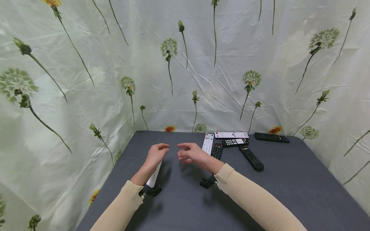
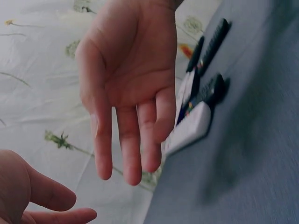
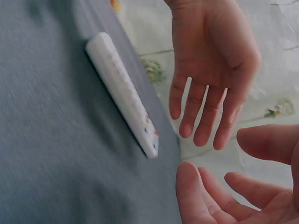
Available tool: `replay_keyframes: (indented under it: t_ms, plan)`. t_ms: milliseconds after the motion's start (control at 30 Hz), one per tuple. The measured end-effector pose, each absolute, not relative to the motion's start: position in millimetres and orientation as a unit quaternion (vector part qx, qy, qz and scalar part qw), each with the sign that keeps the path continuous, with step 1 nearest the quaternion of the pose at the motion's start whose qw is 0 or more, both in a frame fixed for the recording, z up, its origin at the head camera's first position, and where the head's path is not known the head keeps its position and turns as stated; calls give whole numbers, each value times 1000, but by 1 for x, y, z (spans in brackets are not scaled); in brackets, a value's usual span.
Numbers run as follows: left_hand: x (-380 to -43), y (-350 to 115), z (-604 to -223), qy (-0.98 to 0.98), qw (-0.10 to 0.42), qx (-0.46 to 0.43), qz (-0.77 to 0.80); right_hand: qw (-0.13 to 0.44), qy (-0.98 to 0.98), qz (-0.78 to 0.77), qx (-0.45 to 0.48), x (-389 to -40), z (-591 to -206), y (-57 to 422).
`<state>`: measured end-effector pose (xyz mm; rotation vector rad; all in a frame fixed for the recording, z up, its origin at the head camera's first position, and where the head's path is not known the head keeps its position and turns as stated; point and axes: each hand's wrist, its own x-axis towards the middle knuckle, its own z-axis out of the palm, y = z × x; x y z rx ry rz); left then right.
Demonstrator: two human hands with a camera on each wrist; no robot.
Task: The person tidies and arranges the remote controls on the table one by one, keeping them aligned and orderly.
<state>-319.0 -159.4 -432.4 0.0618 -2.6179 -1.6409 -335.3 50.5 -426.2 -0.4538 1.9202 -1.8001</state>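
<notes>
Hands [image 1: 155, 156] [image 1: 196, 154] above table [image 1: 289, 183] bearing 7 remotes [image 1: 251, 158]

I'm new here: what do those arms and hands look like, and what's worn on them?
They're a person's. The left hand and right hand wear no gloves. The left sleeve and right sleeve are long, plain and cream-coloured, ending near the wrists. The left wristband and right wristband are black and chunky.
</notes>
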Motion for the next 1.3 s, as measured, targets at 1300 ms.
replay_keyframes:
  t_ms: [1300]
  plan:
    - [-397, -37, -461, -717, -102, 11, -689, 188, 754, -629, 23, -395, -438, 157]
